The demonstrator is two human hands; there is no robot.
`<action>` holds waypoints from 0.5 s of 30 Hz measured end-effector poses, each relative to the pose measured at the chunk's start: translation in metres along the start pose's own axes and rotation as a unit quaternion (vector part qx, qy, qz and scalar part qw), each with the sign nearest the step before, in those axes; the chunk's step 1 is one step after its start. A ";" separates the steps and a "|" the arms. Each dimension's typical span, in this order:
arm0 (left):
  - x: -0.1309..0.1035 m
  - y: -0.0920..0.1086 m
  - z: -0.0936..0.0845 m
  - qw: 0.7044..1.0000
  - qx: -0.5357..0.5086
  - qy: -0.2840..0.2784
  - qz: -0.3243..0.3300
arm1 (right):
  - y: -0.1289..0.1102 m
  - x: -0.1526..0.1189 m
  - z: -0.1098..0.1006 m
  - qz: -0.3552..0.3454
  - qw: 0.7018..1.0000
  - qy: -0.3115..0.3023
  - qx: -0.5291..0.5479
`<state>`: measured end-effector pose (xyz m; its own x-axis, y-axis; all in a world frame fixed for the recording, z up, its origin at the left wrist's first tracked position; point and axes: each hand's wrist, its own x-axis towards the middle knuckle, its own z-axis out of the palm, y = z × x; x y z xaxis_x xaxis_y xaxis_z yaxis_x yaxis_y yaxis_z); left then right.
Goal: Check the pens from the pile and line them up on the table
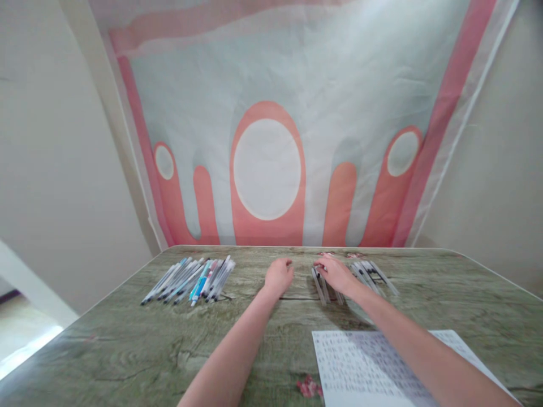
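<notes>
My right hand (pixel 334 272) is over the upper ends of several clear-barrelled pens (pixel 324 293) lying side by side. Its thumb and forefinger close at the end of the leftmost pen, and the palm hides part of the others. Just to the left, my left hand (pixel 279 275) hovers low over the wooden-patterned table (pixel 271 350). Its fingers are loosely bent and apart, with nothing visible in them. More clear pens (pixel 384 278) lie in a slanted row right of my right hand, partly covered by the wrist.
A loose pile of pens (pixel 189 280), mostly clear with some blue and pink, lies on the left of the table. A sheet of paper with handwriting (pixel 352 362) lies near the front right, under my right forearm. Behind the table hangs a pink and white printed sheet (pixel 267 169).
</notes>
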<state>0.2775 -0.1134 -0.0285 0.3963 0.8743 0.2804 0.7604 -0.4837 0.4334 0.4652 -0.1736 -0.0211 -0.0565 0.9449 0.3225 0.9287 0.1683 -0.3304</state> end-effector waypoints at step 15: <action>-0.015 -0.095 -0.068 0.906 0.292 0.112 -0.284 | -0.001 -0.002 0.006 -0.031 0.999 0.033 0.022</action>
<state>0.1644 -0.0830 -0.0157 -0.2093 0.9135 0.3488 0.9776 0.2034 0.0539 0.4626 -0.1741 -0.0266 -0.0888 0.9119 0.4007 0.9069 0.2404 -0.3461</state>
